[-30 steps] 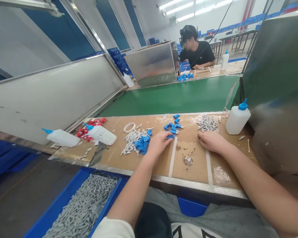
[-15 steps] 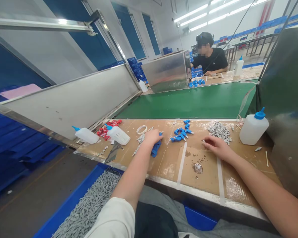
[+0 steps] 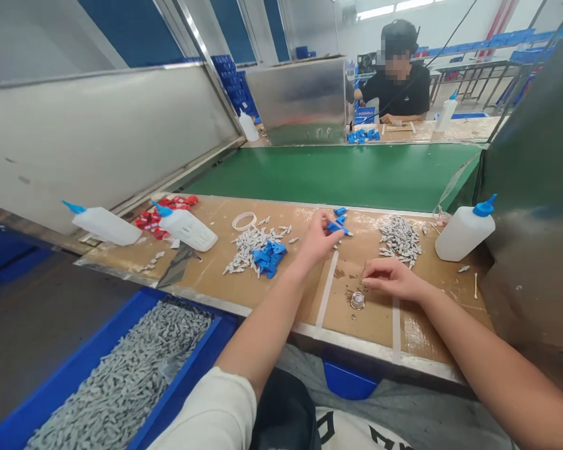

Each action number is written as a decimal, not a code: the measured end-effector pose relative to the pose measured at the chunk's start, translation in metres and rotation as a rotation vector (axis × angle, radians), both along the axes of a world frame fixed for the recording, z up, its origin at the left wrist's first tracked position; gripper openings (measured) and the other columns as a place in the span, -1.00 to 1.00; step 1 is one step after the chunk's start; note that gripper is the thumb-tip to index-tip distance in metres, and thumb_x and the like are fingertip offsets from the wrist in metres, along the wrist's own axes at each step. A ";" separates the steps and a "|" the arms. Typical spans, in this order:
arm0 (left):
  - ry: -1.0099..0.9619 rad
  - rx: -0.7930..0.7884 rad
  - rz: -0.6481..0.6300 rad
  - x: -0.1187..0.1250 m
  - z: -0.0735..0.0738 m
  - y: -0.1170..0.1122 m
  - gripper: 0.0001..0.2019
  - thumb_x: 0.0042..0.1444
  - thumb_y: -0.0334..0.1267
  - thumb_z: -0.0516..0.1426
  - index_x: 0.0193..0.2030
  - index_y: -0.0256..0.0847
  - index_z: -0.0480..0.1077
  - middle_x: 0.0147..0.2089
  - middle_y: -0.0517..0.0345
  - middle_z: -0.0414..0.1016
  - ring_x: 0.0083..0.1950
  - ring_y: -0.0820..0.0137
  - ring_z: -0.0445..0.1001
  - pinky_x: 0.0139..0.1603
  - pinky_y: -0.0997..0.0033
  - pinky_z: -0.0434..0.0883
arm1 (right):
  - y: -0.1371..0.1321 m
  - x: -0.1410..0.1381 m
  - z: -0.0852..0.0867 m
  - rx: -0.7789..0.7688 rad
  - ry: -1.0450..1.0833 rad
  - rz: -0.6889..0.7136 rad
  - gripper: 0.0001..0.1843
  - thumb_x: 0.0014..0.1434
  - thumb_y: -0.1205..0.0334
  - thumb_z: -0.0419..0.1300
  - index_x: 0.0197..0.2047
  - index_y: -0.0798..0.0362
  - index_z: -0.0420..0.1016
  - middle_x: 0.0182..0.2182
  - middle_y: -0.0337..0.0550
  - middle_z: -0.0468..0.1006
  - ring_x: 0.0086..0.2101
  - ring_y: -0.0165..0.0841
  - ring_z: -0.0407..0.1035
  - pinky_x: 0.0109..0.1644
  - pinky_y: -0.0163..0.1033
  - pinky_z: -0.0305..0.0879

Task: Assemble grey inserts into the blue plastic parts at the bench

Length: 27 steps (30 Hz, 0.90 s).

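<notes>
My left hand [image 3: 315, 239] reaches forward over the cardboard-covered bench [image 3: 281, 294], its fingers curled on a small blue plastic part [image 3: 334, 227] at the edge of a little group of blue parts [image 3: 340, 212]. Nearer to me, my right hand [image 3: 388, 279] rests on the bench with fingertips pinched together; what they hold is too small to make out. A small shiny metal cup [image 3: 357, 300] sits just left of those fingertips. A heap of grey-white parts [image 3: 249, 245] and a heap of blue parts [image 3: 268, 257] lie left of my left arm. Another grey heap [image 3: 398, 237] lies beyond my right hand.
A blue-capped white squeeze bottle [image 3: 462, 230] stands at the right; two more [image 3: 104, 224] [image 3: 188, 229] lie at the left beside red parts [image 3: 156, 216] and a tape ring [image 3: 244, 220]. A blue bin of grey parts [image 3: 117, 381] sits below. Beyond a green conveyor [image 3: 338, 175] a co-worker [image 3: 398, 81] sits.
My left hand has moved right from the grey and blue heaps to the small blue group. My right hand has drawn back toward me, near the metal cup. The camera has tilted.
</notes>
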<state>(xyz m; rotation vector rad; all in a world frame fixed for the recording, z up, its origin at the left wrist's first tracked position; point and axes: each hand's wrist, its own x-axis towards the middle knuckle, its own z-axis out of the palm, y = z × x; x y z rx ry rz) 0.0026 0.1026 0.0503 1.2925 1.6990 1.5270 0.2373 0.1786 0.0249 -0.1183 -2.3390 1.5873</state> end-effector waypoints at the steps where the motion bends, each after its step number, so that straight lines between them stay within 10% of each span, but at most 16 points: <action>1: -0.082 0.052 -0.061 0.013 -0.007 0.009 -0.60 0.07 -0.17 0.34 -0.12 -0.11 0.19 -0.29 0.28 0.48 -0.37 0.50 0.40 -0.25 0.50 0.32 | -0.002 0.000 0.002 0.056 0.025 0.039 -0.58 0.36 -0.12 0.24 -0.27 0.09 0.59 -0.35 -0.12 0.59 -0.34 -0.38 0.43 -0.19 -0.25 0.36; 7: -0.273 0.204 -0.241 0.046 -0.036 0.030 -0.56 0.14 -0.05 0.35 0.06 -0.16 0.38 -0.17 0.11 0.56 -0.20 0.43 0.51 -0.13 0.45 0.39 | -0.006 -0.001 0.004 0.178 0.002 0.142 -0.64 0.42 -0.05 0.19 -0.20 0.05 0.64 -0.32 -0.07 0.58 -0.30 -0.34 0.46 -0.15 -0.23 0.37; 12: -0.273 0.150 -0.251 0.039 -0.041 0.024 -0.53 0.25 0.21 0.20 -0.17 -0.23 0.48 -0.29 0.07 0.57 -0.46 0.49 0.35 -0.39 0.45 0.31 | -0.002 0.000 0.004 0.165 0.000 0.170 -0.70 0.42 0.03 0.20 -0.18 0.04 0.65 -0.31 -0.08 0.61 -0.28 -0.34 0.48 -0.15 -0.24 0.38; 21: -0.338 0.178 -0.185 0.041 -0.048 0.026 -0.52 0.26 0.26 0.17 -0.24 -0.18 0.38 -0.49 0.30 0.16 -0.49 0.49 0.12 -0.48 0.49 0.12 | -0.009 -0.004 0.005 0.159 -0.003 0.165 -0.67 0.42 -0.01 0.20 -0.19 0.04 0.66 -0.29 -0.04 0.65 -0.27 -0.31 0.52 -0.11 -0.19 0.43; 27: -0.575 -0.007 -0.292 0.044 -0.039 0.023 -0.58 0.25 0.18 0.21 -0.10 -0.15 0.32 -0.42 0.33 0.21 -0.60 0.60 -0.05 -0.60 0.55 -0.10 | 0.001 0.000 -0.007 -0.078 0.121 -0.162 -0.76 0.29 0.02 0.35 -0.25 0.03 0.64 -0.43 -0.16 0.58 -0.45 -0.38 0.43 -0.36 -0.26 0.39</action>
